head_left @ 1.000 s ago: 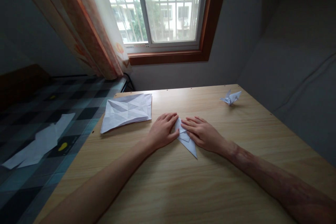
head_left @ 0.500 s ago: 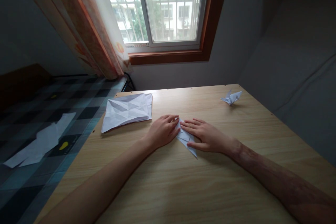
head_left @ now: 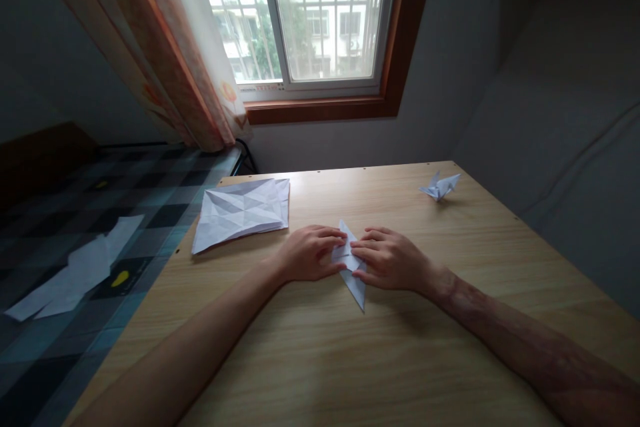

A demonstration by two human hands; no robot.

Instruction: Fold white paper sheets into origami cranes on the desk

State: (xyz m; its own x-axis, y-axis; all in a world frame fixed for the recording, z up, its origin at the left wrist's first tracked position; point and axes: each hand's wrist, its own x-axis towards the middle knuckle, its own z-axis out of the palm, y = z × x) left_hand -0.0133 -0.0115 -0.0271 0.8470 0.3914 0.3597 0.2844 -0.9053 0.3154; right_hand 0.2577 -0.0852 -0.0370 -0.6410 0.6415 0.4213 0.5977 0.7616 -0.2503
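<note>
A small piece of folded white paper (head_left: 355, 287), narrow and pointed at both ends, lies on the table between my hands. My left hand (head_left: 311, 253) grips its left edge, with curled fingers on top and the thumb low at the side. From the right, my right hand (head_left: 393, 260) holds the opposite edge, its fingertips on the paper and its thumb near the lower half. The upper tip shows between the hands and the lower tip points toward me. My fingers cover parts of both edges.
Creased white paper sheets (head_left: 243, 213) lie at the table's (head_left: 320, 353) far left. A folded paper crane (head_left: 440, 187) stands at the far right. Paper pieces (head_left: 83, 273) rest on a checked bed (head_left: 30, 240) to the left. A window (head_left: 327, 20) is ahead.
The folded paper has turned to stand more upright in view, its lower tip shifting left and toward me. My left hand has come down slightly, and my right fingers have curled more.
</note>
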